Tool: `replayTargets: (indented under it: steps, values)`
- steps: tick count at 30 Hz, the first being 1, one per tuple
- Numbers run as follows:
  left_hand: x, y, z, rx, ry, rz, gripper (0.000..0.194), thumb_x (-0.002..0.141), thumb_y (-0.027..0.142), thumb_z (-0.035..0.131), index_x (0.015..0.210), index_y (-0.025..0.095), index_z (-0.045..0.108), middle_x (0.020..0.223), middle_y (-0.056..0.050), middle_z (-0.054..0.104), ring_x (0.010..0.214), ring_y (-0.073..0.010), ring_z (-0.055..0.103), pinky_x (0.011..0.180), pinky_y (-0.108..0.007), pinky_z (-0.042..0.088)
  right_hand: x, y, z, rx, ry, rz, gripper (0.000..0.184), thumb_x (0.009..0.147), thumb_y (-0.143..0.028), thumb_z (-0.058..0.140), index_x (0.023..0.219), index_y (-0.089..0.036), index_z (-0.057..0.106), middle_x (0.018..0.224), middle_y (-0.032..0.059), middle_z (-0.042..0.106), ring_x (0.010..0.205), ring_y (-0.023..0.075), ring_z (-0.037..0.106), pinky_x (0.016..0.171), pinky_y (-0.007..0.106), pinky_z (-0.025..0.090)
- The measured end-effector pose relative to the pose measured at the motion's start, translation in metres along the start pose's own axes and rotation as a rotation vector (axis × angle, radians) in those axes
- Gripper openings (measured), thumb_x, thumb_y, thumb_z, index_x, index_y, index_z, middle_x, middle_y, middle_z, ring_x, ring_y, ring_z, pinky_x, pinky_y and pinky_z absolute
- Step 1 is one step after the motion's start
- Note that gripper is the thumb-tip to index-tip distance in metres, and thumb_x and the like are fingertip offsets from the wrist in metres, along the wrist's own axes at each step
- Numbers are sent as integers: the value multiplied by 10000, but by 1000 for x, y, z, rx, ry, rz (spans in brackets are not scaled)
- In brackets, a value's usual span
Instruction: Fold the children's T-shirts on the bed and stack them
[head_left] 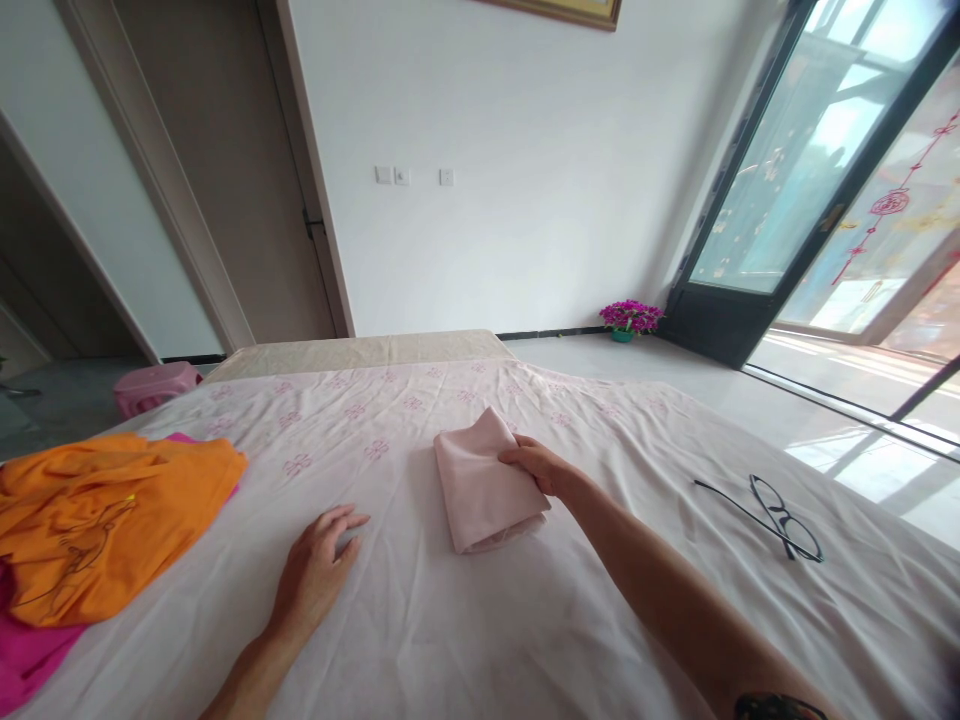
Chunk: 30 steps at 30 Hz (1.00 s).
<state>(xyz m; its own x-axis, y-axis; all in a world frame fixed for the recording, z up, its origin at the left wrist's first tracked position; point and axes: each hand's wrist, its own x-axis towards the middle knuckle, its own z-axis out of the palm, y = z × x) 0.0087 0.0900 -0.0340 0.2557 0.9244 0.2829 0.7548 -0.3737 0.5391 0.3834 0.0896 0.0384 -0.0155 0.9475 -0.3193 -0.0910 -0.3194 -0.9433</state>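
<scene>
A folded pale pink cloth [480, 485] lies in the middle of the covered surface, with one corner at its far edge lifted. My right hand [536, 465] grips its right edge, thumb on top and the other fingers partly hidden. To the left of the cloth, apart from it, my left hand [322, 555] hovers over or rests on the white sheet [405, 620]; which of the two I cannot tell. Its fingers are loosely curved with a gap between thumb and forefinger, and nothing is in it.
Orange clothing [112, 520] lies over magenta fabric [45, 660] at the left. Black-framed glasses [784, 520] sit on the sheet at the right. Beyond stand a pink stool [154, 388], a pot of purple flowers [630, 318] and a glass door [750, 220].
</scene>
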Motion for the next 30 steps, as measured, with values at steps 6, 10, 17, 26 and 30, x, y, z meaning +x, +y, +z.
replayTargets:
  steps: [6, 10, 17, 26, 30]
  values:
    - [1, -7, 4, 5, 24, 13, 355, 844, 316, 463, 1076, 235, 720, 1248, -65, 637, 1170, -234, 592, 1053, -408, 441, 25, -34, -12, 205, 169, -333, 436, 622, -230, 713, 1046, -211, 616, 846, 8, 695, 743, 193, 638, 669, 308, 541]
    - [2, -8, 4, 5, 37, 20, 344, 838, 319, 473, 1061, 251, 726, 1236, -56, 644, 1159, -233, 603, 1033, -395, 462, 54, -47, -36, 342, 559, -475, 381, 667, -242, 661, 1041, -222, 592, 848, -24, 673, 751, 154, 615, 672, 243, 528]
    - [1, -5, 3, -7, 6, 1, 360, 849, 324, 456, 1078, 238, 720, 1258, -64, 624, 1179, -234, 585, 1042, -405, 460, 80, -4, -61, 427, 857, -69, 470, 735, -69, 534, 1175, -214, 455, 978, 33, 635, 812, 165, 638, 678, 304, 569]
    - [1, -7, 5, -16, 2, -10, 349, 846, 317, 471, 1085, 246, 715, 1275, -57, 611, 1188, -230, 577, 1016, -383, 481, 75, 13, -60, 408, 793, 10, 433, 807, -110, 598, 1192, -241, 449, 991, 40, 644, 775, 164, 678, 670, 337, 618]
    - [1, -6, 5, -4, 7, -1, 353, 846, 307, 464, 1084, 243, 715, 1269, -61, 618, 1178, -236, 581, 1041, -408, 454, 67, 15, -59, 393, 710, 21, 355, 814, -69, 594, 1134, -186, 494, 829, 41, 658, 626, 148, 665, 597, 288, 618]
